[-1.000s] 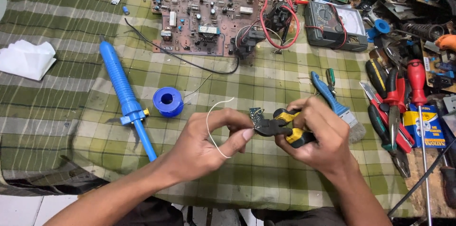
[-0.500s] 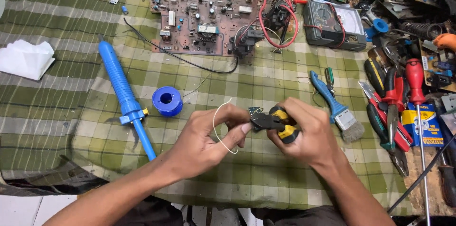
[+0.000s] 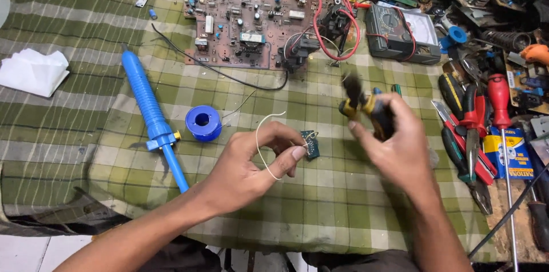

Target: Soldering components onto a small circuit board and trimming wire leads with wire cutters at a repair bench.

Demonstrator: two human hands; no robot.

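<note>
My left hand (image 3: pixel 251 160) pinches a small green circuit board (image 3: pixel 310 143) between thumb and fingers, with a thin white wire (image 3: pixel 263 134) looping up from it. My right hand (image 3: pixel 394 140) grips yellow-and-black pliers (image 3: pixel 360 106), lifted up and away from the small board, jaws pointing up and blurred by motion. Both hands hover over the green checked cloth (image 3: pixel 320 209) near its front edge.
A blue desoldering pump (image 3: pixel 151 114) and a blue solder spool (image 3: pixel 203 123) lie to the left. A large brown circuit board (image 3: pixel 251 14) with red wires sits at the back, a multimeter (image 3: pixel 400 32) beside it. Screwdrivers and pliers (image 3: pixel 480 129) crowd the right side. White tissue (image 3: pixel 31 72) lies far left.
My right hand has pulled the pliers off the small board and raised them to the upper right. My left hand keeps holding the board and wire.
</note>
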